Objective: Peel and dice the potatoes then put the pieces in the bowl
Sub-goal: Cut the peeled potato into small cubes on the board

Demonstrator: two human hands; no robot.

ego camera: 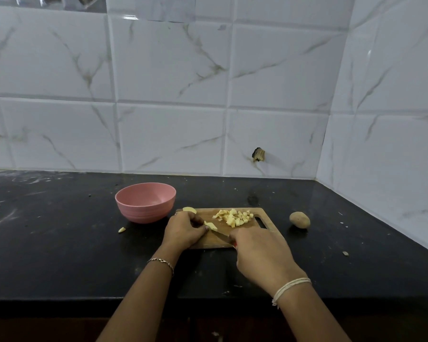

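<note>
Pinching potato piece (211,226) in left hand (183,229), gripping knife (219,234) in right hand (260,253): tuck fingertips (205,228) back, cut even, nudge toward 1 o'clock pile (235,217).

The right hand (260,253) conceals the knife (220,234) handle (a red sliver shows). The left hand (183,230) covers part of the potato piece (212,226) and the near-left corner of the board (203,214). Both forearms (139,299) are cut off by the bottom edge.

A pink bowl (143,213) stands upright just left of the wooden cutting board (271,227). Pale diced potato pieces (234,217) are heaped on the board's far side. A peeled strip (211,225) lies at the tip of the knife (219,233). An unpeeled potato (299,219) rests on the counter right of the board.
</note>
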